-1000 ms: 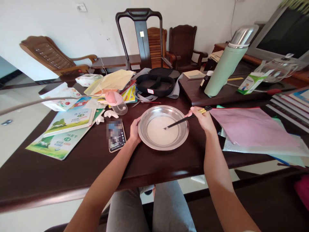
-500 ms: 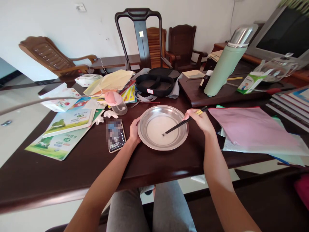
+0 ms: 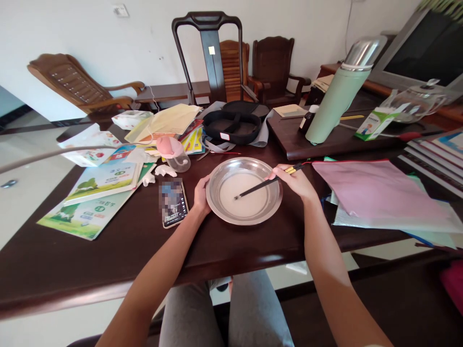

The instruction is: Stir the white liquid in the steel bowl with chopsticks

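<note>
Chopsticks (image 3: 257, 187), pinched in the right hand (image 3: 294, 182), have swept leftward across the whitish liquid (image 3: 249, 202), their tips now just left of its middle, which suggests a stirring stroke under way. The shallow metal basin (image 3: 244, 220) holding it stays in place on the dark wooden table (image 3: 246, 248), near its front edge. Against the basin's left side sits the left hand (image 3: 201, 195), fingers partly hidden, so whether it grips or merely steadies the rim cannot be told.

and there's bare surface (image 3: 246, 248) on the near side of the steel bowl (image 3: 244, 221), but a phone (image 3: 177, 209) obstructs left, a pink pouch (image 3: 379, 188) farther right, a black case (image 3: 231, 130) beyond!
</note>
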Demonstrator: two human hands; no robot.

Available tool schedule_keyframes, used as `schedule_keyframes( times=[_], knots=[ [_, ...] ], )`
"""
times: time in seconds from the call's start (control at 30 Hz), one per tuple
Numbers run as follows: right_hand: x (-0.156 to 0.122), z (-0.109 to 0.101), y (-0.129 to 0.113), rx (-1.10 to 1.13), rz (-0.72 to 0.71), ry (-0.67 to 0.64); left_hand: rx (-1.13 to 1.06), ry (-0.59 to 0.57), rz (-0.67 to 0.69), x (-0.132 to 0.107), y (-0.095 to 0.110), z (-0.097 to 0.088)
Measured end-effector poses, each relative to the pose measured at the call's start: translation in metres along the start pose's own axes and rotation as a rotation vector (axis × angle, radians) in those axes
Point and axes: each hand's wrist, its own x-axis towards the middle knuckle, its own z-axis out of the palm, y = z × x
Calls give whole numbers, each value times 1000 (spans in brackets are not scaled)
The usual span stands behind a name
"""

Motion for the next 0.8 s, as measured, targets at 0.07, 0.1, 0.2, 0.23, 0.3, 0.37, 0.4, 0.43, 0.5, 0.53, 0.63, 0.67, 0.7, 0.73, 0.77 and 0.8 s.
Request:
schedule_keyframes(
  times=[0.07,0.1,0.2,0.23,0.3,0.37,0.4,0.43,0.5,0.53,0.63,0.67,0.7,0.73,0.77,0.8],
  knots=[
    [1,-2,1,-13,-22,61,-1,-8,5,0,0,0],
    [0,-4,2,-7,-30,120,-2,-11,2,0,0,0],
    [-1,-8,5,44,-23,223,-7,2,-10,0,0,-1],
    [-2,-8,4,55,-14,203,-8,7,-12,0,0,0],
    [-2,-5,3,46,6,100,-10,11,-6,0,0,0],
    [-1,-2,3,17,10,6,-16,7,2,0,0,0],
    [0,-1,3,6,3,-3,-19,3,3,-1,0,0],
    [0,-2,4,0,-12,17,-21,0,2,-1,0,0],
    [1,-5,5,15,-36,116,-23,-4,-9,-2,1,1],
    [0,-7,6,35,-40,160,-22,-4,-17,-2,1,1],
    [-1,-8,5,75,-25,147,-18,6,-30,-2,1,2],
    [-1,-7,5,68,-19,101,-17,8,-28,-2,1,2],
    [-1,-5,4,49,-16,49,-17,10,-23,-2,1,2],
    [0,-3,4,28,-15,6,-17,11,-15,-2,1,2],
    [0,-1,4,12,-18,-15,-18,10,-8,-1,1,1],
    [1,-1,5,2,-26,-9,-21,7,-1,-1,1,1]
  ],
)
